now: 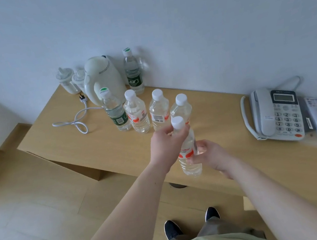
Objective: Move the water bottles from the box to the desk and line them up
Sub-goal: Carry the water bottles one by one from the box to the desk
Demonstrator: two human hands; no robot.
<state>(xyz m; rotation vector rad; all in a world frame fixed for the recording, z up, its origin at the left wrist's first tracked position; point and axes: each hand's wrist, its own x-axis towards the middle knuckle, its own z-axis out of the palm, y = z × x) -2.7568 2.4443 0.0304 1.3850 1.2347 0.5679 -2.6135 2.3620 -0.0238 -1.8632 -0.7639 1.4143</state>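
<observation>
Both bare arms reach forward. The left hand (166, 145) curls its fingers round a bottle (187, 150) at the neck; the right hand (211, 156) grips it lower down, thumb in front.

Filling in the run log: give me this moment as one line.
hands: left grips held bottle near cap, right holds its body | desk: four-bottle row standing | status: placing next

held bottle (187, 148) upright, four lined — desk (87, 149)
</observation>
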